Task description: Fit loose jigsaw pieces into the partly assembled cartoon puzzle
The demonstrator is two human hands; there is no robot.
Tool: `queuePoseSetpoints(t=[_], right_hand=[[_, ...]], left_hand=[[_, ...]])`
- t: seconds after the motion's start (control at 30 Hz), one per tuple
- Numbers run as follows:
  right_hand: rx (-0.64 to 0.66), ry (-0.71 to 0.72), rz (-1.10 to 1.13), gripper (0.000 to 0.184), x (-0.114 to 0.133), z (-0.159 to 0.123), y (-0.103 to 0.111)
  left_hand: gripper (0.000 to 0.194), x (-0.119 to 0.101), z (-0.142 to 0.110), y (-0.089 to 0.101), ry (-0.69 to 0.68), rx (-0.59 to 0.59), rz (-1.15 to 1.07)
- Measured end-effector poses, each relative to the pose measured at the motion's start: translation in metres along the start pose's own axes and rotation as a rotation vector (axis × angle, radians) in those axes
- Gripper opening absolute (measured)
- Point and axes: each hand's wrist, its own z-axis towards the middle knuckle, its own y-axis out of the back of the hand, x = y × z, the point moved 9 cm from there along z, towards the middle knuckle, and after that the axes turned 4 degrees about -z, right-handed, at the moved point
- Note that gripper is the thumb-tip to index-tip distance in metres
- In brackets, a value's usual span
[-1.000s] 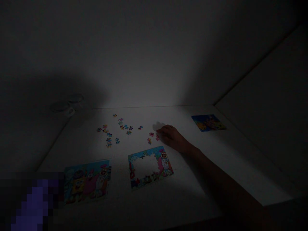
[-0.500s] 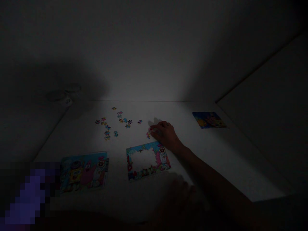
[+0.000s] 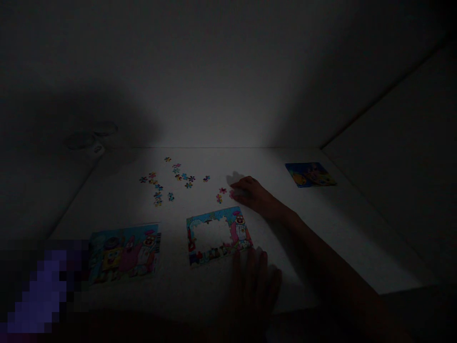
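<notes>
Selection appears to be in hand. On the table (image 3: 357,238), a pink piece (image 3: 232,194) lies at the fingertips of the right hand (image 3: 253,193) — grip narrow; whether it is held cannot be told. The left hand (image 3: 252,278) is spread at the near edge of the puzzle (image 3: 240,229). A secure pinch is probably required next.

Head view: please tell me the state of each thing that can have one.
Puzzle: part-built, middle unfilled
Loose pieces: scattered, unplaced
Left picture card: flat, face up
Blue picture: flat, face up
Left hand: open, spread
Right hand: curled, grip unclear
Clear containers: too dim to tell
</notes>
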Motion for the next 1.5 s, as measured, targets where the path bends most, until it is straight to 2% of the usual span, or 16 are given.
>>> queuePoseSetpoints(t=[0.17, 0.3, 0.43, 0.57, 0.77, 0.9, 1.0, 1.13, 1.2, 1.27, 1.4, 1.5], right_hand=[[0.040, 0.005, 0.027, 0.021, 0.000, 0.000, -0.002], [0.048, 0.016, 0.106, 0.021, -0.004, -0.001, 0.000], [0.022, -0.012, 0.155, 0.023, -0.007, -0.002, 0.002], [-0.004, -0.033, 0.054, 0.027, 0.000, -0.001, 0.000], [0.008, -0.037, 0.007, 0.023, 0.004, 0.000, -0.001], [0.010, -0.016, 0.042, 0.016, 0.008, 0.001, 0.000], [0.022, -0.085, 0.175, 0.015, 0.001, 0.001, -0.002], [0.109, -0.225, 0.521, 0.018, -0.011, -0.002, -0.011], [0.113, -0.269, 0.629, 0.019, -0.012, -0.002, -0.009], [0.094, -0.317, 0.697, 0.020, -0.012, -0.002, -0.005], [0.093, -0.377, 0.763, 0.024, -0.008, -0.003, -0.004], [0.128, -0.381, 0.756, 0.023, -0.002, -0.004, -0.008]], left_hand=[[0.042, -0.002, 0.000, -0.001, 0.063, -0.103, -0.024], [0.044, -0.006, 0.000, -0.013, 0.144, -0.068, -0.044], [0.043, -0.007, 0.000, -0.013, 0.149, -0.059, -0.028], [0.040, -0.005, 0.001, -0.007, 0.148, -0.093, -0.018], [0.041, -0.006, 0.000, -0.011, 0.153, -0.037, -0.023], [0.047, -0.008, -0.002, -0.012, 0.052, -0.024, -0.029], [0.049, -0.008, -0.002, -0.015, 0.007, 0.012, -0.028], [0.049, -0.010, -0.001, -0.019, 0.046, 0.055, -0.008], [0.049, -0.010, -0.001, -0.021, 0.075, 0.062, 0.019], [0.047, -0.009, -0.001, -0.020, 0.094, 0.030, 0.030], [0.048, -0.008, -0.003, -0.011, 0.046, -0.123, -0.008], [0.050, -0.006, -0.003, -0.009, 0.034, -0.131, 0.019]])
